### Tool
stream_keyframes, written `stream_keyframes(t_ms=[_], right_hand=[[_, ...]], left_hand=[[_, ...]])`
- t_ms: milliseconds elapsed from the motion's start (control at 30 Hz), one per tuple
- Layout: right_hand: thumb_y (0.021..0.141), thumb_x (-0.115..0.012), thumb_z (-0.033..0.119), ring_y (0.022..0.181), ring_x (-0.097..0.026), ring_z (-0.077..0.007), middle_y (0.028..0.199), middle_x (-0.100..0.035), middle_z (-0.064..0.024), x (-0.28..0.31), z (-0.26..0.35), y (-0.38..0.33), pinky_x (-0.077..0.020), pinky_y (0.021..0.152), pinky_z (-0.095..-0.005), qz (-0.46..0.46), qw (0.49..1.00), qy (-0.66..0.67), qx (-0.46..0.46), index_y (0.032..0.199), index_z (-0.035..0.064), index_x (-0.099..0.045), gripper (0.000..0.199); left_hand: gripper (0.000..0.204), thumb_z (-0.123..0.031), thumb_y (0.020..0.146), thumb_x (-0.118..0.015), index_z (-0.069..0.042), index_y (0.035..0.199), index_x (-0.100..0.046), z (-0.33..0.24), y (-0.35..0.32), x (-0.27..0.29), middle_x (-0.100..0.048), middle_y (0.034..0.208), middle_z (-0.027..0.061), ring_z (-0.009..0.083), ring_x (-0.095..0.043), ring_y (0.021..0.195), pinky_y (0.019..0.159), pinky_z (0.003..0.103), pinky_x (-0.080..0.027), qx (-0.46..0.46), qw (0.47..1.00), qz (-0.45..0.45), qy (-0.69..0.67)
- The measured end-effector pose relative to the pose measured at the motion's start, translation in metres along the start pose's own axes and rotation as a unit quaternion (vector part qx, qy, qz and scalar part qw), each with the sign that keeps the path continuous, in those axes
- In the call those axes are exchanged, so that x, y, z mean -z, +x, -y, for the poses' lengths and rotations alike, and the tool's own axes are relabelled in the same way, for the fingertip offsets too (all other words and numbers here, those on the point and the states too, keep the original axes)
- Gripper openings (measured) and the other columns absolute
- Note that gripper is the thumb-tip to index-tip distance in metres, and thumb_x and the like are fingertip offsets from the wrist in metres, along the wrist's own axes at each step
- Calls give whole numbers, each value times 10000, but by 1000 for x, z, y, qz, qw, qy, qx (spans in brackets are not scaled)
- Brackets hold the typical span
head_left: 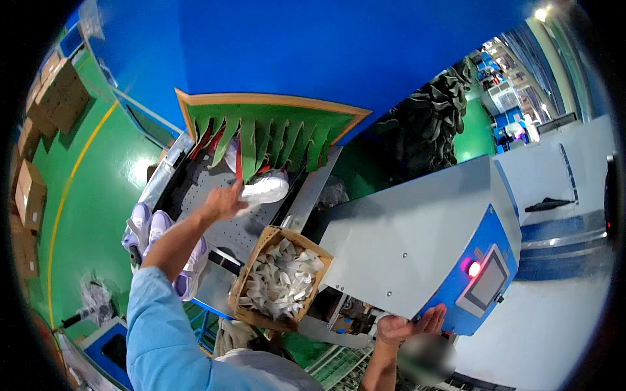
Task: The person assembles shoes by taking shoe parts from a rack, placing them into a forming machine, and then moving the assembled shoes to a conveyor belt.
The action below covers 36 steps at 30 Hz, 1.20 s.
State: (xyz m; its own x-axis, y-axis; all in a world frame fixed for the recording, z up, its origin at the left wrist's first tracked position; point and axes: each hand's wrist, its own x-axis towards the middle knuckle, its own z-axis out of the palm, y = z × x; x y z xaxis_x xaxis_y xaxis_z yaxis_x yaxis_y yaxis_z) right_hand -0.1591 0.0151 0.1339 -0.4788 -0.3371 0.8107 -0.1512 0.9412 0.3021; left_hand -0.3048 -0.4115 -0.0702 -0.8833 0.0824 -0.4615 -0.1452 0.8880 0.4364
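A: Left hand [222, 203]?
B: Fingers closed on the white sneaker [264, 189], on the perforated conveyor [222, 228] at the green flaps.
A: Handling?
B: Likely light, soft upper; grip heel. Right hand [407, 324] open, empty.

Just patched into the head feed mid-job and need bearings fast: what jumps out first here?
The left hand reaches out to a white shoe on the perforated conveyor, just before the green strip curtain. Near the centre sits a cardboard box full of white paper pieces. At right, a grey and blue machine shows a red light, the right hand open beneath it.
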Motion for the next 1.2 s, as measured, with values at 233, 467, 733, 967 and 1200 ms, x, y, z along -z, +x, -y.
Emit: stream_keyframes(t_ms=[233,467,733,967,1200], right_hand=[[946,-555,284,1416,-252,-372,1517,-256,-236,57,70,-2,-173,1165,-487,145,905,335,-217,1459,-69,-226,704],[723,-821,252,1262,-426,-351,1415,-326,-234,75,112,-39,-359,1054,-468,256,615,658,-352,1496,-35,39,1192],[714,-809,216,1270,-474,-281,1389,-439,-255,112,54,-66,-386,1047,-378,312,657,592,-345,1502,-56,-121,1081],[821,-616,134,1074,-622,-231,1244,-600,-147,105,-22,-160,-513,917,-363,219,303,736,-564,1445,26,-385,674],[771,-670,121,1129,-608,-281,1322,-550,-174,157,-78,-193,-512,956,-390,203,102,768,-599,1453,88,-384,740]], left_hand=[[787,-517,862,-648,-144,1481,-338,-82,-191,-24,-697,937,219,340,-702,859,777,407,-540,1,942,-69,-328],[1085,-312,694,-873,-36,1466,-162,-164,-284,-129,-411,1391,96,211,-412,1279,1093,371,-329,-133,598,67,-787],[341,-332,901,-565,7,929,-545,-239,-304,-125,-600,808,208,382,-603,762,721,457,-484,11,908,-193,-371],[230,-233,935,-504,-47,809,-555,-248,-312,-171,-604,706,141,317,-616,632,564,431,-501,-206,857,-90,-465],[477,-547,948,-493,-93,1060,-585,-275,-311,-196,-645,1034,114,282,-645,958,899,430,-491,67,557,321,-763]])
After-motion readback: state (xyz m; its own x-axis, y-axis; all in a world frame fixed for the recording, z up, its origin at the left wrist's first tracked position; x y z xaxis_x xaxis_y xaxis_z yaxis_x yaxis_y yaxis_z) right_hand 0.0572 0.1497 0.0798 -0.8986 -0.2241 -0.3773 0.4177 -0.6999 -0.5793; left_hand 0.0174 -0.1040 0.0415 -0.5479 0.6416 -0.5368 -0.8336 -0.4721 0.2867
